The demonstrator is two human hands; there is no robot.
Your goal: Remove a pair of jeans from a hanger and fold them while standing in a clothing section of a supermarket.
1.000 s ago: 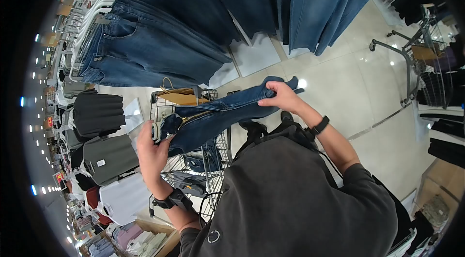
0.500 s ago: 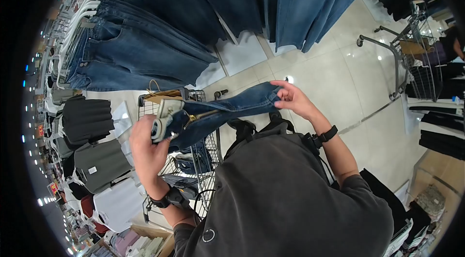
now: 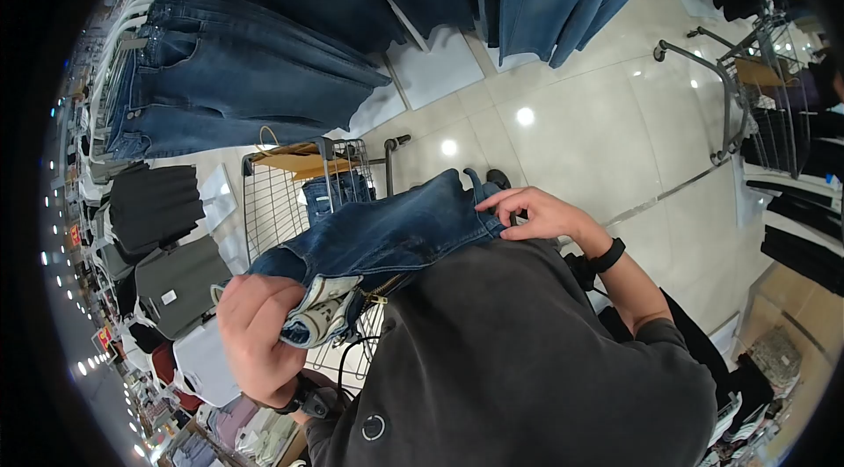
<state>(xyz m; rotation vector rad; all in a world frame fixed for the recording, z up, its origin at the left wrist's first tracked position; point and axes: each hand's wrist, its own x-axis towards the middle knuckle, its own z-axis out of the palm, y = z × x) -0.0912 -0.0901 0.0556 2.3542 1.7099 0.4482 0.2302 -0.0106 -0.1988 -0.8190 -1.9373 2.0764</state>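
Note:
A pair of dark blue jeans [image 3: 387, 225] stretches between my hands in front of my body. My left hand [image 3: 259, 326] is closed round the waistband end, where pale lining and an open brass zip show. At the other end, my right hand [image 3: 541, 216] pinches the gathered denim between thumb and fingers. Beneath the jeans, partly covered by them, stands a wire shopping cart [image 3: 281, 194] with more folded denim [image 3: 338, 194] inside.
Jeans on white hangers [image 3: 246, 71] fill the rack ahead. Dark T-shirts [image 3: 154, 203] hang at the left. A second cart [image 3: 774, 98] stands on the tiled floor [image 3: 598, 133] at the right. A brown paper bag [image 3: 303, 159] sits in the near cart.
The jeans have come down and closer to my body, turned so a broader side faces up. My left hand has lowered with the waistband; my right hand has also dropped a little.

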